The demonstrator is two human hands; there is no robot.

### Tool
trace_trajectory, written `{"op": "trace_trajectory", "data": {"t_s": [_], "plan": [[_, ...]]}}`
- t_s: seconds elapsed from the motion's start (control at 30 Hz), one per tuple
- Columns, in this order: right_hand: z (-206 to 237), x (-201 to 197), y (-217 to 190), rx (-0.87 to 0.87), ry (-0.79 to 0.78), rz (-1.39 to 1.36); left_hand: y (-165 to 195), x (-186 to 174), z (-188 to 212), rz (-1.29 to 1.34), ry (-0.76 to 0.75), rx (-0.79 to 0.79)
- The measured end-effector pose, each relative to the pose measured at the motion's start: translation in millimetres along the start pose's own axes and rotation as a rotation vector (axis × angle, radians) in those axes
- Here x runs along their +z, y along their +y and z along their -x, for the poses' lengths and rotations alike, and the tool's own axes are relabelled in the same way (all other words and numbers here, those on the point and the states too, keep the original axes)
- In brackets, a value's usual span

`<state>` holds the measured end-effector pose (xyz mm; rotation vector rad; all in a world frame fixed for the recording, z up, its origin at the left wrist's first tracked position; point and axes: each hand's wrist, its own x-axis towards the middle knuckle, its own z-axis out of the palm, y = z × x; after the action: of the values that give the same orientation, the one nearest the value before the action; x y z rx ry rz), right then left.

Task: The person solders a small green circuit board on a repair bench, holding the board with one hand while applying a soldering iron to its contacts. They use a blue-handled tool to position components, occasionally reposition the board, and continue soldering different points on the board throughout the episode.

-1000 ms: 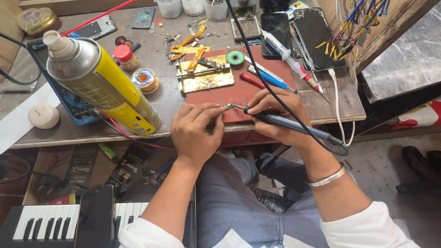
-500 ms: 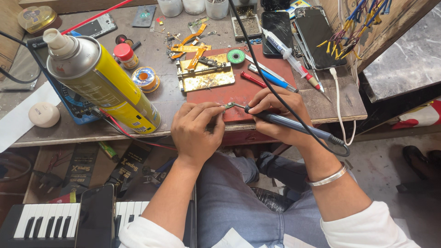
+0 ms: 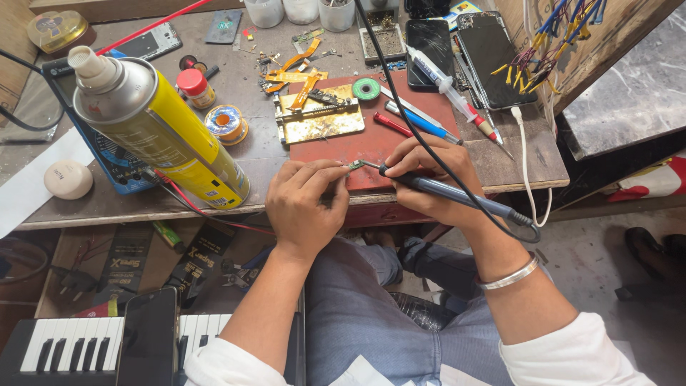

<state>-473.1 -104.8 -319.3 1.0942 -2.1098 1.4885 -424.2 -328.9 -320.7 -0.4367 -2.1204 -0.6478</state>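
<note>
A wooden desk [image 3: 514, 161] is seen strewn with repair gear, and a large yellow spray can [image 3: 153, 129] is stood at its left. A soldering iron [image 3: 457, 196] is gripped like a pen in the closed right hand [image 3: 429, 179]. A small green circuit board [image 3: 355, 166] is pinched between the fingertips of the left hand [image 3: 307, 204], over the desk's front edge. Since a second ago hardly anything has been shifted; the iron's tip is kept at the board, so soldering appears under way.

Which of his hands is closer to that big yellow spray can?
Left. The left hand pinches a tiny board just right of the can; the right hand, holding the soldering iron, lies farther right.
</note>
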Motion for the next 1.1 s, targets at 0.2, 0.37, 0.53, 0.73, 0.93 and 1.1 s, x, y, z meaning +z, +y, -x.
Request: {"op": "trace_trajectory", "data": {"t_s": [0.2,0.37,0.53,0.73,0.93,1.1], "plan": [[-0.7,-1.2,-0.4,-0.04,-0.008,0.034,0.6,-0.9,0.6,0.007,0.002,-0.004],[-0.3,-2.1,-1.3,-0.05,-0.009,0.046,1.2,-0.7,1.0,0.005,0.002,-0.003],[-0.2,-3.3,-1.4,-0.042,-0.01,0.061,0.8,0.4,0.6,0.004,0.003,0.001],[-0.5,-4.3,-0.6,-0.048,-0.021,0.053,1.5,1.2,1.0,0.001,0.003,-0.008],[0.1,-2.6,-2.4,-0.063,-0.013,0.062,0.7,-0.3,2.2,0.008,0.0,-0.012],[-1.1,-2.4,-2.8,-0.052,-0.007,0.054,0.5,0.2,2.7,-0.006,0.01,-0.01]]}}
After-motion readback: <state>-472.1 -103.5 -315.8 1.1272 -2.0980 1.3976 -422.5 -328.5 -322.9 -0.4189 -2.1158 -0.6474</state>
